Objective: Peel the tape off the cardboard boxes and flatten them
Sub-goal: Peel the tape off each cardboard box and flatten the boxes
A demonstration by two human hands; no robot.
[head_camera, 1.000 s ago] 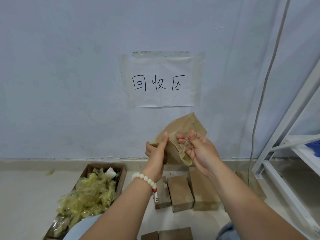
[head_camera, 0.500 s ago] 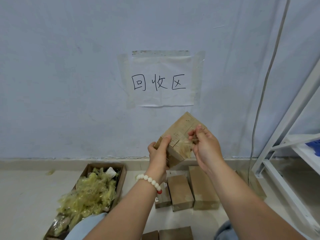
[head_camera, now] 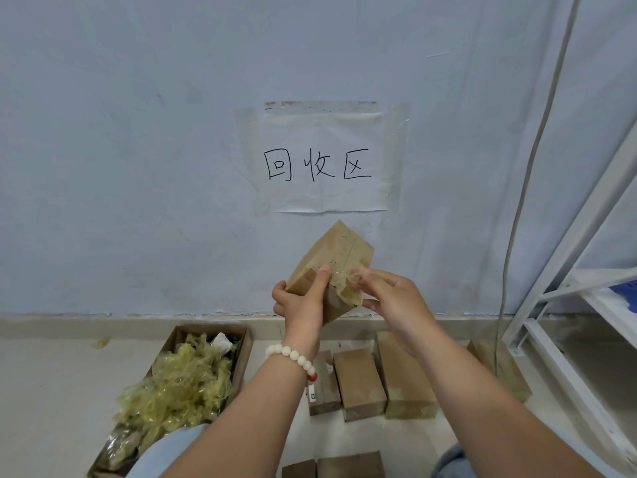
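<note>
From the head view, we see a small cardboard box (head_camera: 339,251) held up in the air in front of the wall (head_camera: 138,150), tilted with one corner pointing up, just below a taped paper sign (head_camera: 324,160) with handwritten characters.

The left hand (head_camera: 303,301) grips the box's lower end. Its fingers are curled round the far side and its thumb is pressed on the near face. A white bead bracelet (head_camera: 293,355) sits on that wrist.

The right hand (head_camera: 393,298) pinches a strip of clear tape (head_camera: 346,288) between thumb and fingertips. The strip is lifted off the box near the left thumb but remains attached there.

On the floor (head_camera: 51,391) at the left stands an open carton (head_camera: 243,343) heaped with crumpled yellowish tape (head_camera: 186,377).

Below the hands, three sealed boxes (head_camera: 358,384) lie side by side, touching. Another box (head_camera: 503,370) lies apart to the right, by the foot of a white shelf frame (head_camera: 577,236).

Two more boxes (head_camera: 348,465) show at the bottom edge.

A grey cable (head_camera: 531,160) runs down the wall beside the frame.
</note>
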